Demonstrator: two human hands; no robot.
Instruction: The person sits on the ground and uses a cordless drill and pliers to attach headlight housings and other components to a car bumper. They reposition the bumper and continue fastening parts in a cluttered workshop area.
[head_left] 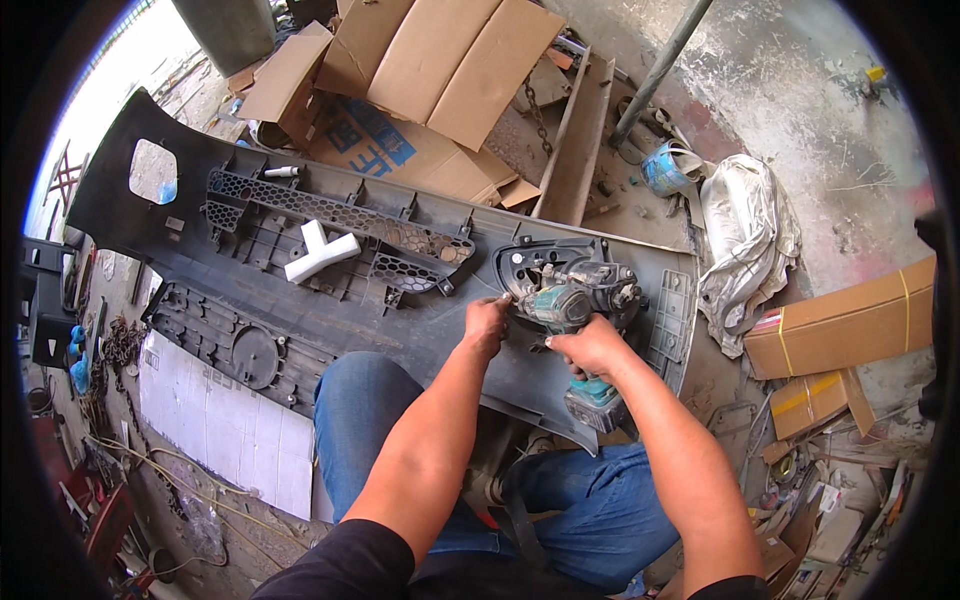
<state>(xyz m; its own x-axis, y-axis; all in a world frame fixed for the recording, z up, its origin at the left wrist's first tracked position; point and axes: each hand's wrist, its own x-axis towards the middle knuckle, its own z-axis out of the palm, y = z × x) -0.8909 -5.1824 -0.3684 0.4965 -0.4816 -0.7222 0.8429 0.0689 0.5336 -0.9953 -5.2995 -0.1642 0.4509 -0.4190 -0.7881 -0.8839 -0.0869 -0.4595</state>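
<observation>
A dark grey car bumper (300, 320) lies inside-up across my knees and the floor. My right hand (592, 347) grips a teal cordless driver (572, 320), its battery pack hanging below my wrist. The driver's nose points at the fog lamp housing (560, 265) near the bumper's right end. My left hand (487, 322) rests on the bumper just left of the driver's tip, fingers curled beside it. A white plastic bracket (320, 253) lies on the bumper's grille section (340, 215).
Flattened cardboard (420, 70) is piled behind the bumper. Taped cardboard boxes (840, 325) sit at the right, next to crumpled silver sheeting (745, 235). A metal pole (660, 70) leans at the back. A white panel (225, 425) lies on the floor at left, with cables and clutter.
</observation>
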